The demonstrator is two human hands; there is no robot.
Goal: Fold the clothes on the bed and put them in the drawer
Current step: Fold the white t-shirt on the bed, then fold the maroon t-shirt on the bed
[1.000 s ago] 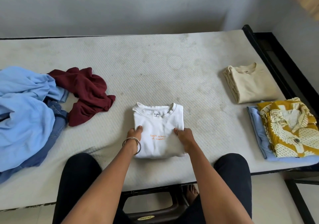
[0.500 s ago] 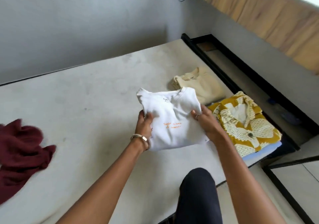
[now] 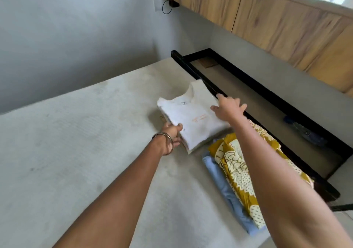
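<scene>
The folded white T-shirt [image 3: 193,119] with small orange print lies on top of the folded beige shirt [image 3: 203,92], near the right edge of the mattress [image 3: 86,133]. My left hand [image 3: 171,135], a bangle on its wrist, pinches the white shirt's near left corner with the thumb on top. Over the shirt's right edge, my right hand [image 3: 228,108] has its fingers spread and holds nothing. Just in front of this pile, a folded yellow patterned shirt [image 3: 238,163] sits on a folded light blue garment [image 3: 219,181].
A black bed frame [image 3: 248,89] runs along the mattress's right side, with a gap down to the floor beyond it. Wooden cabinet fronts [image 3: 267,22] line the wall at the upper right. A grey wall [image 3: 76,37] stands behind the bed.
Both hands carried the white T-shirt from the middle of the bed to the right and set it on the beige shirt. My right hand has let go and spread its fingers.
</scene>
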